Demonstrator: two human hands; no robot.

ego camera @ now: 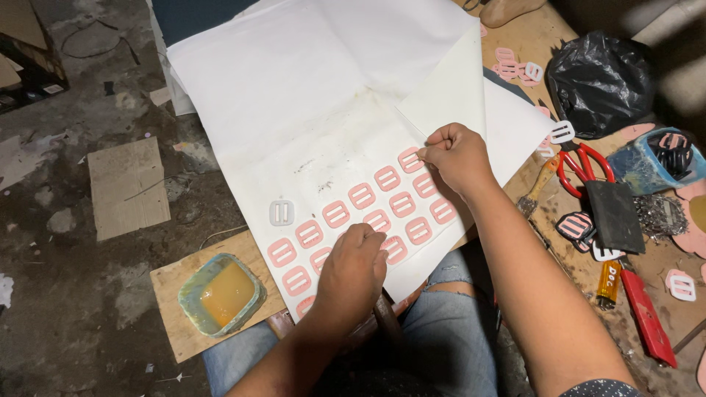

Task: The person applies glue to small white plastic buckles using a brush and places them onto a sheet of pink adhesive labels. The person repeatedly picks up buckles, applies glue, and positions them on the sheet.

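While the left hand [351,272] presses down with fingers curled together on the pink buckle pieces [362,196] laid in rows on the white sheet [294,95], the right hand [457,156] pinches the top piece [409,159] between fingertips. Near left: tub of amber glue [220,294] on a board [176,323]. One white buckle [281,212] lies apart. Farther right: red scissors [585,165], black bag [599,81].

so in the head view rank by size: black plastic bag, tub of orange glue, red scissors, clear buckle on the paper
1. black plastic bag
2. tub of orange glue, nearer the camera, so unsure against the bag
3. red scissors
4. clear buckle
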